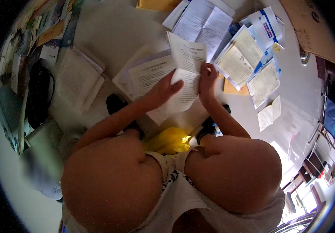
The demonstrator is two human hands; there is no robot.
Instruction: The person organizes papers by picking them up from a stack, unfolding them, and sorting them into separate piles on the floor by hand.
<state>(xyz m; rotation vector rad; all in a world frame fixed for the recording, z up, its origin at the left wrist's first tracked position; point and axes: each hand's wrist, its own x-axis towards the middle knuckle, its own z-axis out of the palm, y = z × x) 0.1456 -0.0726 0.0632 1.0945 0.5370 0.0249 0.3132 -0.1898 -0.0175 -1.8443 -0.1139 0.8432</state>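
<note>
A folded printed paper (pixel 186 79) is held up between my two hands, above the floor. My left hand (pixel 165 89) grips its left side, thumb on top. At the right edge, my right hand (pixel 207 79) is closed on the same sheet with fingers curled. Beneath and to the left lies a stack of printed sheets (pixel 148 75), partly covered by my left hand. Just beyond the held paper is an open, creased sheet (pixel 202 25) with printed lines. Between my feet sits a yellow plastic bag (pixel 169 140).
Yellowed printed papers (pixel 240 58) and blue-white printed packets (pixel 266 29) lie to the right, with a small folded sheet (pixel 269 113) nearer. A paper pile (pixel 80 77) rests at left, beside a black bag (pixel 39 93). A cardboard box (pixel 311 27) stands far right.
</note>
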